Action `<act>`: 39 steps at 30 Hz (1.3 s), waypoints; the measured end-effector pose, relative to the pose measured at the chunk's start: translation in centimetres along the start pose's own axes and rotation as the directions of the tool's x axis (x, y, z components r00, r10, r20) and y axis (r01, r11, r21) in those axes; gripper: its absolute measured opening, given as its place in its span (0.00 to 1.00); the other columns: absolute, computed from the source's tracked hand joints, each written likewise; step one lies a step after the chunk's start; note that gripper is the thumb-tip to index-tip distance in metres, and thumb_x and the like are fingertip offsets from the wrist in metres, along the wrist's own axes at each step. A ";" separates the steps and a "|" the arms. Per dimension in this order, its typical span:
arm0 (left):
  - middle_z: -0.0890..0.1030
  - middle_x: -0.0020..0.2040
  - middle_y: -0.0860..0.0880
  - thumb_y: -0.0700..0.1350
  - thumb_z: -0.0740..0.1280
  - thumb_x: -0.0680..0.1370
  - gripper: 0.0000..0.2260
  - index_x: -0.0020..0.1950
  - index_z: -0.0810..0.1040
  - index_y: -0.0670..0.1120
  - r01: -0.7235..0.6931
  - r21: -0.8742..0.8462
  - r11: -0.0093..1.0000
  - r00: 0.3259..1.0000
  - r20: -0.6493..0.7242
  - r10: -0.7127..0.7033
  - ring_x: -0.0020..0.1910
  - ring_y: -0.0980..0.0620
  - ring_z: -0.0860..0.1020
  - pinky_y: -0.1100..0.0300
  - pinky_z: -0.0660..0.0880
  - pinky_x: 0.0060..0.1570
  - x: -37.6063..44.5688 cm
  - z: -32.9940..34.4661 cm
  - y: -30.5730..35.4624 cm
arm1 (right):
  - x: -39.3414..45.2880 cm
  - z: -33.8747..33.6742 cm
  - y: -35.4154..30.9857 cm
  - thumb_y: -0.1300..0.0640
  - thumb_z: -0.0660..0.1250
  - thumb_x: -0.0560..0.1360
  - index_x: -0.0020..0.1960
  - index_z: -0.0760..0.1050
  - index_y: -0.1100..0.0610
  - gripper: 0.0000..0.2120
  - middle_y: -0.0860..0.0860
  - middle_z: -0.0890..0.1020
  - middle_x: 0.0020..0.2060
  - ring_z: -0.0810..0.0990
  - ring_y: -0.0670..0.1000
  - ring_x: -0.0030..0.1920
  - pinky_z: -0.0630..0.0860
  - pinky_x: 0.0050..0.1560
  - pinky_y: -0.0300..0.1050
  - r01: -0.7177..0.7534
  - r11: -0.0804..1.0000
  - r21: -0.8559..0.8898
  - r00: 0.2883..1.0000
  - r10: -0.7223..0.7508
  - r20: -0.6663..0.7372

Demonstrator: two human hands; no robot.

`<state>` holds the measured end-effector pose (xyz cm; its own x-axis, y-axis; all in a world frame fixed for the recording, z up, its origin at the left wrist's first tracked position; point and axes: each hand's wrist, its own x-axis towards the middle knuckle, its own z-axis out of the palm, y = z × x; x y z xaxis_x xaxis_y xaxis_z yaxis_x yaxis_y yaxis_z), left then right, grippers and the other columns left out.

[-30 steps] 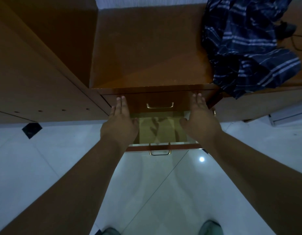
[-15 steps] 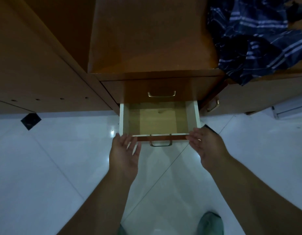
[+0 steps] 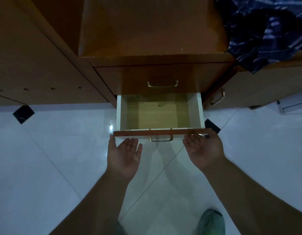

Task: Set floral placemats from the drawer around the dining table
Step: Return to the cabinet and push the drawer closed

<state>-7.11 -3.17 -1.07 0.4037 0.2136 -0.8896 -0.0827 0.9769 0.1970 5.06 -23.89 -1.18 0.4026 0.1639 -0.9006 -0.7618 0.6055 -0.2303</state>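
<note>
My left hand (image 3: 124,156) and right hand (image 3: 204,150) are palm-up with fingers relaxed, holding nothing, just in front of the pulled-out drawer (image 3: 160,132). My fingertips sit at its red-brown front edge, either side of the brass handle (image 3: 161,138). Inside I see only the drawer's bare wooden bottom; no placemats show.

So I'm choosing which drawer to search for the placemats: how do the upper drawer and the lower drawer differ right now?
The upper drawer is shut flush with the cabinet; the lower drawer is pulled out. The upper drawer shows only its brown front; the lower drawer shows white side walls and a bare wooden bottom with no placemats in view. Neither hand is near the upper drawer; the left hand and right hand sit open at the lower drawer's front edge. Both have similar brass bar handles.
</note>
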 end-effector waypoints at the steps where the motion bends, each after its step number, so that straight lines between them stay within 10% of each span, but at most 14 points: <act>1: 0.69 0.76 0.41 0.63 0.62 0.80 0.37 0.79 0.61 0.38 -0.005 0.006 1.000 1.000 0.002 0.005 0.75 0.46 0.68 0.47 0.63 0.75 0.2 0.2 0.1 | 0.0 0.2 0.0 0.47 0.65 0.79 0.72 0.70 0.64 0.28 0.59 0.74 0.71 0.74 0.57 0.69 0.68 0.72 0.51 0.007 1.000 -0.001 1.000 -0.007 0.010; 12: 0.73 0.71 0.53 0.45 0.65 0.82 0.13 0.67 0.76 0.49 -0.123 0.411 0.904 0.992 0.024 0.123 0.74 0.51 0.68 0.51 0.65 0.75 2.0 2.4 0.1 | 1.4 2.1 0.7 0.57 0.67 0.78 0.60 0.77 0.51 0.10 0.47 0.76 0.66 0.71 0.48 0.70 0.64 0.74 0.47 0.108 0.859 -0.501 0.994 -0.107 0.030; 16: 0.67 0.78 0.52 0.50 0.70 0.79 0.26 0.76 0.67 0.54 -0.155 0.779 0.608 0.982 0.056 0.178 0.76 0.52 0.64 0.51 0.62 0.75 3.0 2.3 0.0 | 2.6 1.7 0.5 0.47 0.70 0.77 0.78 0.61 0.51 0.34 0.50 0.69 0.74 0.66 0.54 0.74 0.64 0.69 0.46 0.144 0.331 -0.933 0.976 -0.201 0.080; 21: 0.58 0.82 0.53 0.56 0.71 0.78 0.41 0.83 0.48 0.54 -0.274 0.959 0.076 0.935 0.247 0.255 0.80 0.49 0.58 0.58 0.61 0.68 4.0 2.2 0.4 | 4.4 0.6 -0.1 0.37 0.70 0.74 0.81 0.37 0.57 0.55 0.51 0.44 0.82 0.49 0.52 0.81 0.52 0.76 0.45 0.222 -0.307 -0.926 0.942 -0.179 0.285; 29: 0.49 0.83 0.52 0.61 0.69 0.77 0.47 0.83 0.42 0.47 -0.295 0.895 -0.334 0.899 0.379 0.221 0.81 0.50 0.53 0.55 0.57 0.76 6.6 2.1 1.9 | 5.7 1.9 -0.3 0.36 0.68 0.75 0.81 0.36 0.57 0.53 0.49 0.41 0.81 0.50 0.52 0.81 0.56 0.75 0.46 0.286 -0.423 -0.860 0.893 -0.207 0.399; 39: 0.44 0.84 0.50 0.61 0.68 0.78 0.47 0.83 0.38 0.47 -0.307 0.821 -0.482 0.879 0.438 0.187 0.82 0.49 0.50 0.59 0.55 0.73 8.2 3.0 3.2 | 7.6 2.8 0.0 0.37 0.62 0.79 0.80 0.32 0.58 0.49 0.52 0.36 0.80 0.42 0.52 0.81 0.48 0.76 0.46 0.277 -0.497 -0.822 0.866 -0.241 0.438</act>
<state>-1.35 1.65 -6.56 0.7387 0.3676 -0.5649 0.6640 -0.5411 0.5161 9.57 -20.43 -7.01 0.7547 0.3365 -0.5632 0.0729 -0.8961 -0.4377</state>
